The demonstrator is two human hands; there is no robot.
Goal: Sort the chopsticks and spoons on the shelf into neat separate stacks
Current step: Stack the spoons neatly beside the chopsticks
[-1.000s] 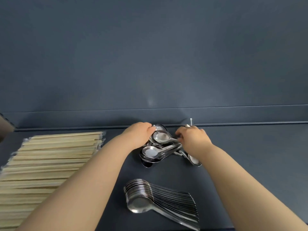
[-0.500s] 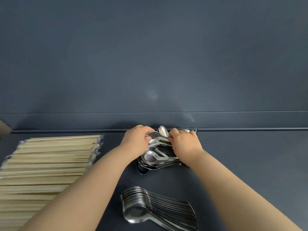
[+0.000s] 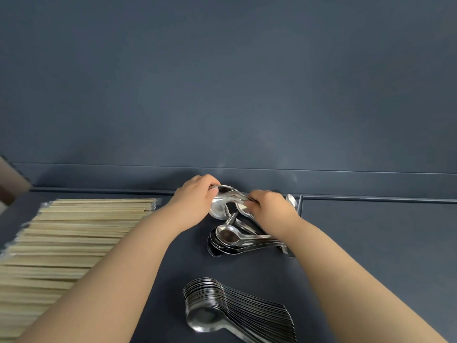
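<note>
Both hands are working on the far side of the big spoon stack (image 3: 237,313), back by the rear lip of the shelf (image 3: 371,256). The left hand (image 3: 195,201) is curling its fingers round the bowl ends of the held spoons (image 3: 228,190). The right hand (image 3: 272,209) is pinching the handle ends of the same bundle, so both are closed on metal and neither is free. The bundle is hanging just above the loose spoons (image 3: 220,211), which are lying crossed and unsorted. A small pile (image 3: 230,240) of nested spoons is sitting between those and the big spoon stack, with its handles running under the right wrist. The wrapped chopsticks (image 3: 79,231) are lying in a wide layered stack well left of the big spoon stack, apart from every spoon.

This is probably the squaring-up of a handful before nesting it; the spoon side is looking partly done.

Risks:
- The held spoons are smooth and don't look fully nested, so one could be slipping out of the pinch and dropping onto the loose ones.
- The right wrist is passing right over the small pile's handles, so a low pull-back could be dragging it askew.
- Setting the bundle down tilted could be sliding the small pile apart.
- The big spoon stack is fanning at the handles — a forearm bump would be spreading it.
</note>
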